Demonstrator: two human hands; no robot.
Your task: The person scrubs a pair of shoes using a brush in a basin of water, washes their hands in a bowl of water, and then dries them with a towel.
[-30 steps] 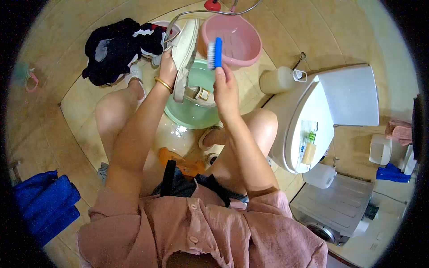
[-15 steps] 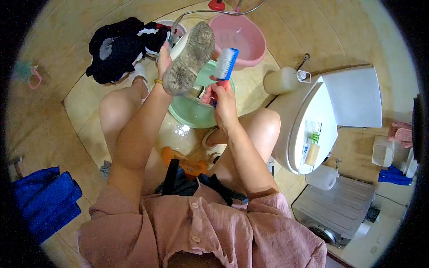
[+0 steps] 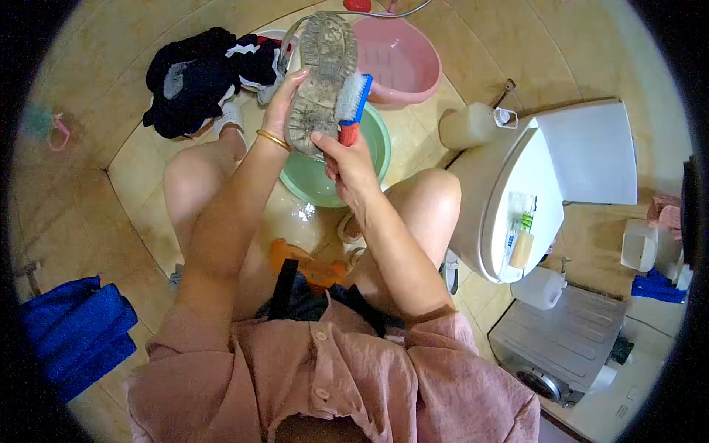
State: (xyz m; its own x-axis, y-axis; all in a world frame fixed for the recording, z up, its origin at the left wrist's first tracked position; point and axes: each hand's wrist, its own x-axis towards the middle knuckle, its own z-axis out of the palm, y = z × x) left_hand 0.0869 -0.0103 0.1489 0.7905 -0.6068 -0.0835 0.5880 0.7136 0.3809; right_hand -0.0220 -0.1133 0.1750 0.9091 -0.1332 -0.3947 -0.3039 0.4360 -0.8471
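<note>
Shoe [image 3: 322, 80] in L hand [image 3: 281, 108], R hand [image 3: 350, 164] w/ brush [image 3: 354, 99] nr sole [image 3: 314, 114].

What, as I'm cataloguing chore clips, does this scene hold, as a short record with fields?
left hand: holds a shoe, grimy underside facing the viewer
right hand: holds a blue-and-red brush, bristles at the shoe's edge
green basin: below the shoe
pink basin: beyond the green one
dark clothes: heaped at picture left
toilet: at picture right
</note>
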